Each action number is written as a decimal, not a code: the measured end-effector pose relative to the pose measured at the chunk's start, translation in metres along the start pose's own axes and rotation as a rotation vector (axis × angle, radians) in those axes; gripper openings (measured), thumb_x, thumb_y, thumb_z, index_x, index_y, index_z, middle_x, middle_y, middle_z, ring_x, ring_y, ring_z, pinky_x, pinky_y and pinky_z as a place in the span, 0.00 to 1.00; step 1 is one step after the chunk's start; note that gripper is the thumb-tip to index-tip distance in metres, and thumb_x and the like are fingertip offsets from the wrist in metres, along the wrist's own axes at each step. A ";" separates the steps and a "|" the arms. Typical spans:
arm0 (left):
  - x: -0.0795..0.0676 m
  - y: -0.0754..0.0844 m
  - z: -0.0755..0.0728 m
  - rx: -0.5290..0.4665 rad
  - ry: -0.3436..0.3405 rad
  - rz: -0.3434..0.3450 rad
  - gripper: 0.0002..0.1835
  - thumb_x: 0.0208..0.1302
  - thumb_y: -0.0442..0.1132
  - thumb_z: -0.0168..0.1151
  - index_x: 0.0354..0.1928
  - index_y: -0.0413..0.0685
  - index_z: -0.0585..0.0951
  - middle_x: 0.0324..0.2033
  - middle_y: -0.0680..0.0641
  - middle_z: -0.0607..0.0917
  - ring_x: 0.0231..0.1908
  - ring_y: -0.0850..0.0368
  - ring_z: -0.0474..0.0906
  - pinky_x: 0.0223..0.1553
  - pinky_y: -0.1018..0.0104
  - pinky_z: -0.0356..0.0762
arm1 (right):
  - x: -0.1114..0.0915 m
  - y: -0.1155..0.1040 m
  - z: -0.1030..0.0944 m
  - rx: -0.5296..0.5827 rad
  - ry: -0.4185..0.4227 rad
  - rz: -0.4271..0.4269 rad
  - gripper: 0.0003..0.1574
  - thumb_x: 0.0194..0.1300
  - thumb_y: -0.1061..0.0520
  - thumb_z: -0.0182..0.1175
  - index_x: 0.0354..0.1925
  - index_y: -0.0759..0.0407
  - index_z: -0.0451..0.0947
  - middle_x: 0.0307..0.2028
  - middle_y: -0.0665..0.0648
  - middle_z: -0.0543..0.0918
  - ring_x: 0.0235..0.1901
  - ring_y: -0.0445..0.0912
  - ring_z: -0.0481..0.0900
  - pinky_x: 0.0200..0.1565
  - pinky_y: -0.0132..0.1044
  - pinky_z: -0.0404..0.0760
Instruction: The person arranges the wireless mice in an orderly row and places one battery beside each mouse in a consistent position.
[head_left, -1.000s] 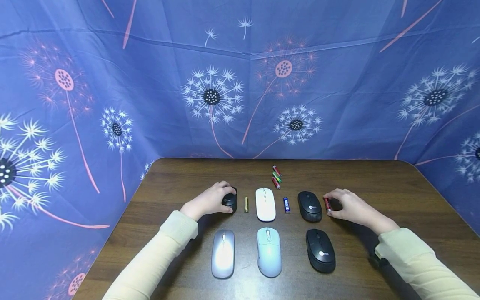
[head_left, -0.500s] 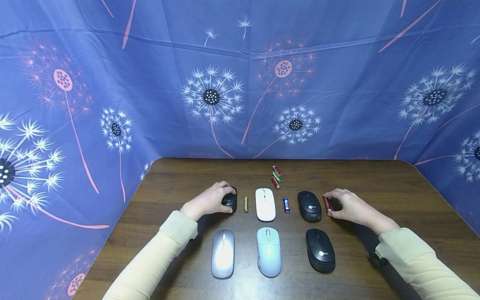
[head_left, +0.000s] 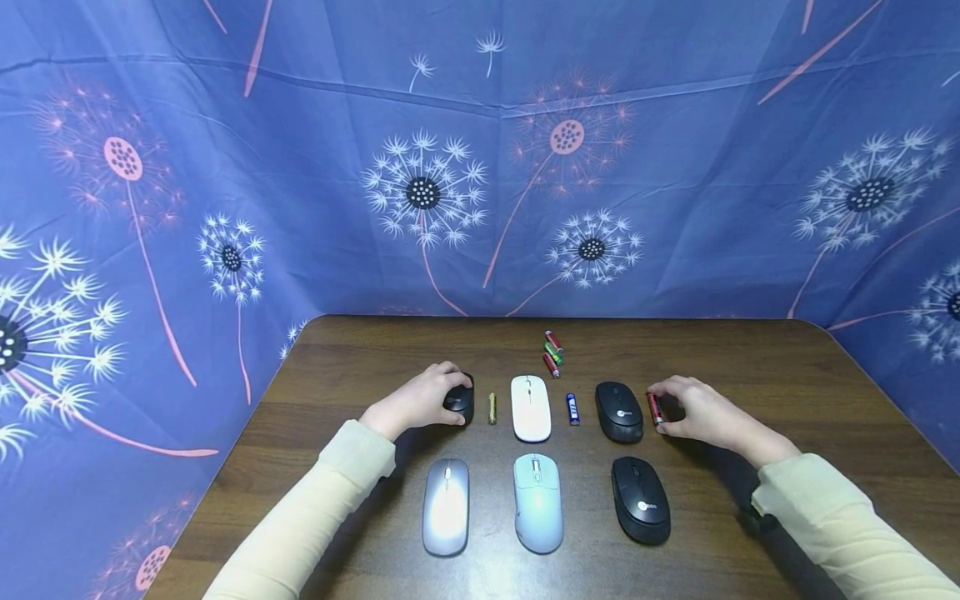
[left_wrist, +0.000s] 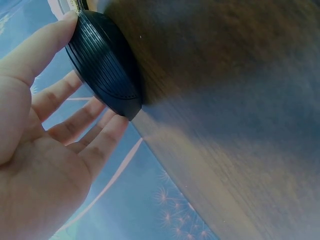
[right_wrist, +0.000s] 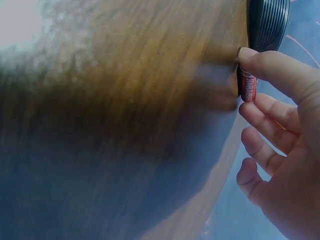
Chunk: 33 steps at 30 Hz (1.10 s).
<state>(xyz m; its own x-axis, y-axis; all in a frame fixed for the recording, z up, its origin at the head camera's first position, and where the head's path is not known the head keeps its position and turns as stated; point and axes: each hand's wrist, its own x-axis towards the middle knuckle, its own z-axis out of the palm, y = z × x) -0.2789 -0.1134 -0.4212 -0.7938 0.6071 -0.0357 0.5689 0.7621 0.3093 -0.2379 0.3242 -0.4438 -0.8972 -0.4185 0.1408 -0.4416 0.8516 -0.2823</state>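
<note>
At the back left of the mice, my left hand [head_left: 422,402] grips a black computer mouse [head_left: 459,400], thumb on its near side and fingers around the far end. The ribbed side of that mouse [left_wrist: 105,60] shows in the left wrist view. My right hand [head_left: 699,410] pinches a red battery [head_left: 655,409] lengthwise, thumb at the near end and fingers at the far end. In the right wrist view the battery [right_wrist: 248,86] lies by the table, close to a black mouse. That black mouse [head_left: 620,412] is just left of it in the head view.
Between the hands are a gold battery [head_left: 492,408], a white mouse [head_left: 531,408] and a blue battery [head_left: 573,409]. Nearer stand a grey mouse [head_left: 446,507], a light blue mouse [head_left: 538,503] and another black mouse [head_left: 641,501]. A green battery [head_left: 553,353] lies between two red ones behind.
</note>
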 end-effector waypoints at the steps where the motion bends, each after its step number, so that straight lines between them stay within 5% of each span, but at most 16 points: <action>1: 0.000 0.000 0.000 -0.004 -0.001 -0.002 0.29 0.52 0.47 0.72 0.56 0.49 0.77 0.56 0.43 0.73 0.53 0.48 0.71 0.51 0.55 0.73 | 0.000 0.000 0.000 -0.001 0.001 0.002 0.34 0.42 0.56 0.75 0.49 0.68 0.77 0.44 0.64 0.81 0.46 0.60 0.78 0.47 0.56 0.75; 11: -0.001 0.000 0.000 0.018 0.025 0.027 0.28 0.52 0.45 0.72 0.55 0.45 0.77 0.54 0.41 0.74 0.52 0.47 0.71 0.50 0.55 0.74 | 0.004 -0.001 -0.013 0.001 -0.006 -0.060 0.34 0.42 0.54 0.75 0.46 0.69 0.77 0.41 0.62 0.81 0.45 0.59 0.78 0.47 0.55 0.75; 33: 0.000 -0.002 0.003 0.008 0.033 0.025 0.29 0.50 0.46 0.73 0.54 0.48 0.77 0.55 0.42 0.74 0.54 0.45 0.70 0.54 0.54 0.71 | 0.037 -0.032 -0.044 -0.025 -0.082 -0.043 0.37 0.47 0.55 0.73 0.53 0.70 0.74 0.49 0.66 0.78 0.51 0.62 0.74 0.50 0.57 0.73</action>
<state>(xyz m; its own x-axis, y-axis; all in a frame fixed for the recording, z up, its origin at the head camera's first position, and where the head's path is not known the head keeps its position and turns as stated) -0.2798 -0.1143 -0.4245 -0.7860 0.6182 0.0034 0.5901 0.7487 0.3020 -0.2573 0.2956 -0.3880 -0.8752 -0.4780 0.0742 -0.4801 0.8396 -0.2540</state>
